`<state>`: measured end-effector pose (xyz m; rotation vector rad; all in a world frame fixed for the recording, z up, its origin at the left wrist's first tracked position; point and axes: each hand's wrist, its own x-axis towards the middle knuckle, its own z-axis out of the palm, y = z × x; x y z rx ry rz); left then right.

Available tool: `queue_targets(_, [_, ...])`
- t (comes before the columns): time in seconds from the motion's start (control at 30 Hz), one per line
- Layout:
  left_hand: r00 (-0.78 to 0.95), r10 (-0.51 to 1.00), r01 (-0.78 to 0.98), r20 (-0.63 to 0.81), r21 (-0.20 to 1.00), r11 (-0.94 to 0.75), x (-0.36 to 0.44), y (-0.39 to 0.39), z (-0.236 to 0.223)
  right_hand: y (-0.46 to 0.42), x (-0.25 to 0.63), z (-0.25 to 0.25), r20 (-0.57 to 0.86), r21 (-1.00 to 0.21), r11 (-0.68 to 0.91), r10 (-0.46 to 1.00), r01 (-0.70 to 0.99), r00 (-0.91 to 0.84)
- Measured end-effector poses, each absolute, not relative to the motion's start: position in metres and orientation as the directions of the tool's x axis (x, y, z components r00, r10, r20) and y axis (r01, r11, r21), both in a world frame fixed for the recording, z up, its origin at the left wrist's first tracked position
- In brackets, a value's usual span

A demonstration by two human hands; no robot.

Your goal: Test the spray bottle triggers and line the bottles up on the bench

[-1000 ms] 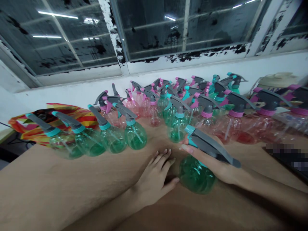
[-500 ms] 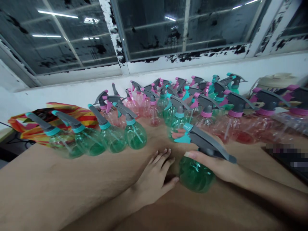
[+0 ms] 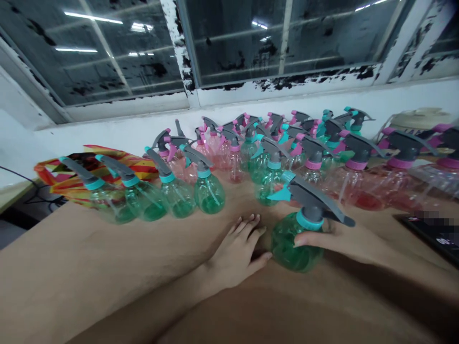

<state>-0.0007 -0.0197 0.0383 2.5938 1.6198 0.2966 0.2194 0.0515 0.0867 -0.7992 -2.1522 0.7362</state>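
Note:
A round green spray bottle (image 3: 292, 253) with a teal collar and grey trigger head stands tilted in front of me. My right hand (image 3: 332, 239) is closed on it from the right, thumb against its shoulder just below the collar; most of the other fingers are hidden behind the bottle. Flat on the wooden table (image 3: 107, 277) lies my left hand (image 3: 236, 253), fingers stretched out, its thumb tip close to the bottle's left side. Beyond my left fingertips stands another green spray bottle (image 3: 210, 193), at the right end of a short row.
Pink and green spray bottles (image 3: 311, 167) crowd the back and right of the table. An orange striped bag (image 3: 96, 157) lies behind the left row. A dark phone-like device (image 3: 430, 234) rests at the right, and a cream container (image 3: 419, 119) stands near the wall.
My right hand has slid down from the trigger head to the bottle's shoulder. The view has shifted slightly. My left hand stays flat on the table.

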Motion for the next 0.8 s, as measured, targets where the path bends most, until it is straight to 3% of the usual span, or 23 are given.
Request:
queue_targets(0.5, [0.454,0.833,0.860,0.317,0.087,-0.502,-0.018,-0.042,0.028,0.025,0.226,0.103,0.354,-0.595,0.567,0.821,0.569,-0.448])
queue_targets(0.67, [0.513,0.714,0.797,0.477,0.046,-0.603,-0.024,-0.054,0.031,0.034,0.191,0.102,0.376,-0.624,0.599,0.793,0.502,-0.479])
queue_targets(0.8, [0.574,0.641,0.741,0.510,0.008,-0.671,-0.023,-0.057,0.031,0.055,0.161,0.089,0.448,-0.596,0.641,0.765,0.484,-0.462])
